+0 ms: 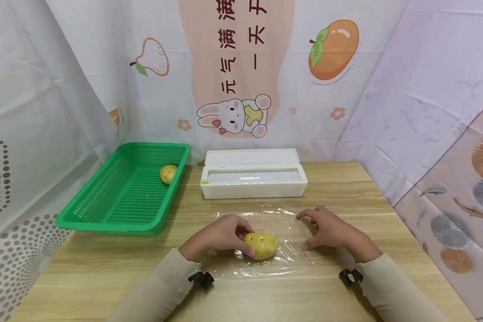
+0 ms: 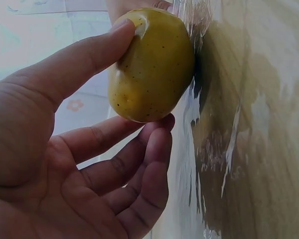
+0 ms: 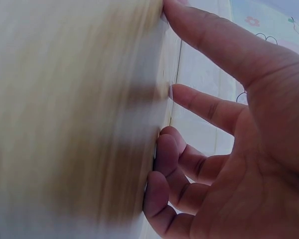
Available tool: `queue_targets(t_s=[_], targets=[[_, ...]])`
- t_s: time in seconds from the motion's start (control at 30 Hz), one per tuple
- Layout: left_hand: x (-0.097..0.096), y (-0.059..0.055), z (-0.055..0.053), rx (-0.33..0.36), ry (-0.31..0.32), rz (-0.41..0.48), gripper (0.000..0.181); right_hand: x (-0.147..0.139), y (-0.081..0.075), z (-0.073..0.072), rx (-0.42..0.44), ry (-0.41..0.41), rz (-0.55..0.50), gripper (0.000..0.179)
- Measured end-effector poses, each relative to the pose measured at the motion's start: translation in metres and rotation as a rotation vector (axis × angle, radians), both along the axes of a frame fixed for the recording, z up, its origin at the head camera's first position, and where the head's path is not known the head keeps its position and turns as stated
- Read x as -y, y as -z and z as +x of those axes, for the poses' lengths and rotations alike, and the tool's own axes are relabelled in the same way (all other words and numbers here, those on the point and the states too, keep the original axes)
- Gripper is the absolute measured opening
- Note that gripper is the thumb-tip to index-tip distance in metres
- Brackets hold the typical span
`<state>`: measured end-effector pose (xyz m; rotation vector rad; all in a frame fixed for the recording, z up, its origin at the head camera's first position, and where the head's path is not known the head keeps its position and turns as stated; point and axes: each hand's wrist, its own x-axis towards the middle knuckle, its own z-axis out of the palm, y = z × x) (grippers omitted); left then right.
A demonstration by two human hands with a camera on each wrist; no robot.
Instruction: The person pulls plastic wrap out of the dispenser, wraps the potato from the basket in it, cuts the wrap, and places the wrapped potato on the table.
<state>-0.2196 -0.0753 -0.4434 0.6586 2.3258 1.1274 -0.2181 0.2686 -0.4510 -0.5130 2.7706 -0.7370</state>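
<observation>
A yellow potato lies on a sheet of clear cling film spread over the table. My left hand grips the potato at its left end, thumb on the near side and fingers beyond it. In the left wrist view, the thumb presses the potato while the fingertips bear against its lower side. My right hand is at the film's right edge, thumb and forefinger spread apart. Its fingertips touch down at the surface in the right wrist view; whether they pinch any film is hard to see.
A green plastic basket stands at the back left with another potato inside. Behind the film sits a white cling film box, its lid raised and a roll showing. A printed curtain hangs along the table's back edge.
</observation>
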Motion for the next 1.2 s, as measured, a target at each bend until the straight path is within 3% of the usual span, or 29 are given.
queue_targets(t_s=[0.37,0.57,0.83,1.2], targets=[[0.004,-0.004,0.000,-0.092,0.023,-0.071,0.061,-0.002,-0.002,-0.001,-0.009,-0.030,-0.019,0.086],[0.007,-0.009,0.005,-0.175,0.036,-0.112,0.076,-0.009,-0.008,-0.004,-0.015,-0.102,-0.062,0.084],[0.006,-0.005,0.010,-0.203,0.063,-0.032,0.043,-0.018,-0.015,-0.003,0.033,-0.131,-0.111,0.084],[0.001,-0.001,0.007,-0.181,-0.007,-0.038,0.033,-0.015,-0.010,-0.005,-0.006,-0.124,-0.079,0.076]])
